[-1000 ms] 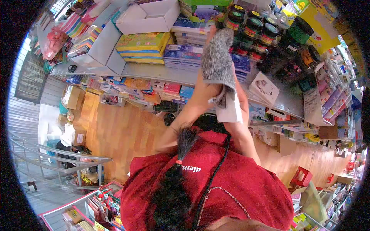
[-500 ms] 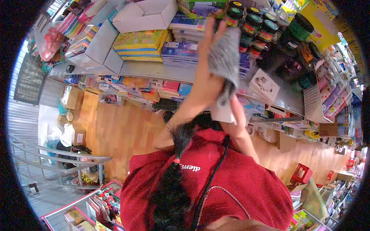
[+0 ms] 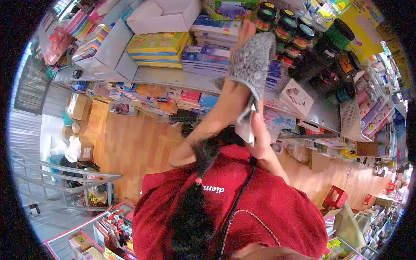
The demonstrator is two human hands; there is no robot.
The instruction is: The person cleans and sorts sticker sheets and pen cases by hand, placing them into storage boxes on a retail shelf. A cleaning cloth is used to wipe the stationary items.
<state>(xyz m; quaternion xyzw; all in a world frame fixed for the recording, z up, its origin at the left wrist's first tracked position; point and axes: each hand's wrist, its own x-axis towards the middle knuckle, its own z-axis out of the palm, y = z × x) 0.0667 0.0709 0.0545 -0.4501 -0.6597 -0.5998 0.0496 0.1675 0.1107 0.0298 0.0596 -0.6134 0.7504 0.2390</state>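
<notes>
Over the back of my left hand (image 3: pixel 236 93) lies a grey knitted piece of fabric (image 3: pixel 252 60), like a sleeve or fingerless glove. My bare wrist shows below its hem, and my stretched fingers stick out above it, bare at the tips. A smaller grey bit of it shows left of the hand. Closed at the fabric's lower right edge, my right hand (image 3: pixel 261 136) grips a flat white piece (image 3: pixel 245 130) shaped like folded card. What this white piece is, I cannot tell. Both hands are raised in front of the shelf (image 3: pixel 173 80).
Yellow packs (image 3: pixel 156 47), purple packs (image 3: pixel 203 60) and an open white box (image 3: pixel 162 17) stand on the shelf. Dark-lidded jars (image 3: pixel 286 28) are stacked right of my hands, with a white box (image 3: pixel 297 97) before them. Metal railing (image 3: pixel 65 175) runs at the lower left.
The grey fabric has shifted slightly right and spread wider over my left hand. My right hand has moved a little lower and left, and the white piece has turned more edge-on.
</notes>
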